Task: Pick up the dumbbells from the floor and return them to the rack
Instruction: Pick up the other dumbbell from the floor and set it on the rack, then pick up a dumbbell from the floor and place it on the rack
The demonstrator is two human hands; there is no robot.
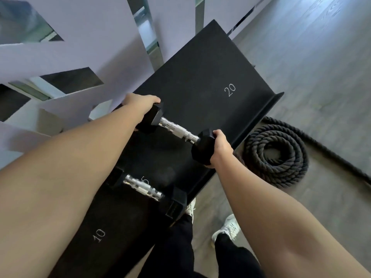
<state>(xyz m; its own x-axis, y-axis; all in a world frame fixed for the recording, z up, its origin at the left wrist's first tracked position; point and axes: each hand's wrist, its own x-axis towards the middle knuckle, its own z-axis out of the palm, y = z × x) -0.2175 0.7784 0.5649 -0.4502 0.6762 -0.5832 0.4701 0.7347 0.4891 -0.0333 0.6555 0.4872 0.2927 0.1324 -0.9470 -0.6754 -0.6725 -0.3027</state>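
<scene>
A black hex dumbbell [176,130] with a chrome knurled handle lies across the black rack shelf [200,77]. My left hand [140,103] grips its far head and my right hand [219,146] grips its near head. A second hex dumbbell [143,187] rests on the same shelf closer to me, with nobody touching it. White numbers 20 and 10 are printed on the shelf; a partly hidden number sits behind the second dumbbell's handle.
A coiled black battle rope [275,153] lies on the grey floor right of the rack. My white shoes [227,227] and black trousers stand at the rack's front lip. A pale wall with mirror strips [148,31] rises behind the rack.
</scene>
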